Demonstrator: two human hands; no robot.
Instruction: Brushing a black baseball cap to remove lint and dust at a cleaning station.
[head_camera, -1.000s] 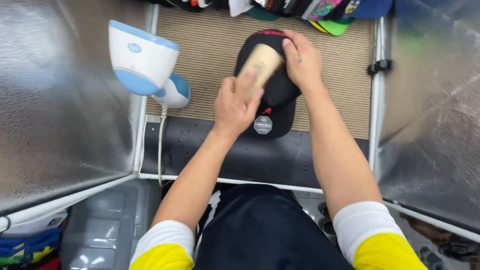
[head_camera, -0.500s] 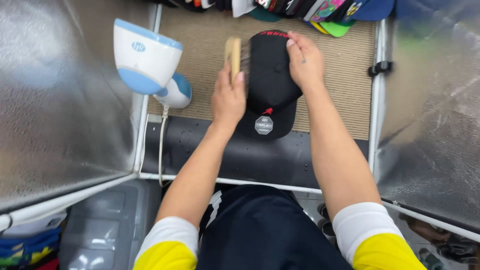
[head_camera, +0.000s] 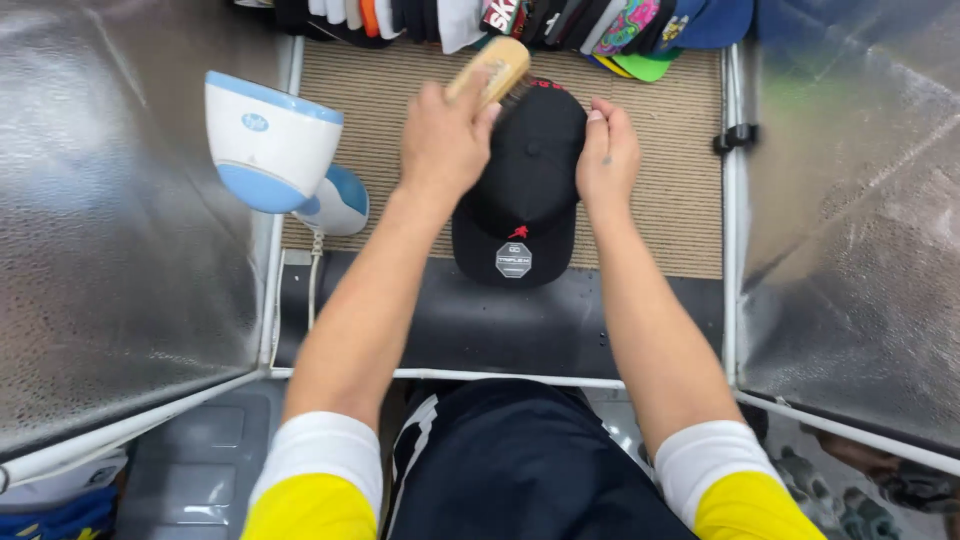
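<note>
Black, the cap (head_camera: 525, 190) lay on the beige woven mat (head_camera: 660, 150) of the table, brim toward the person. From the head view, the left hand (head_camera: 445, 140) had its fingers clenched around a wooden brush (head_camera: 490, 68), bristles at the cap's far edge. The right hand (head_camera: 607, 152) pressed the cap's side, fingers curled against it. A white-and-blue steamer (head_camera: 270, 145) stood left; a row of caps (head_camera: 600, 20) lined the far edge

Bare forearms, short sleeves white with yellow upper bands, dark garment with white stripe
</note>
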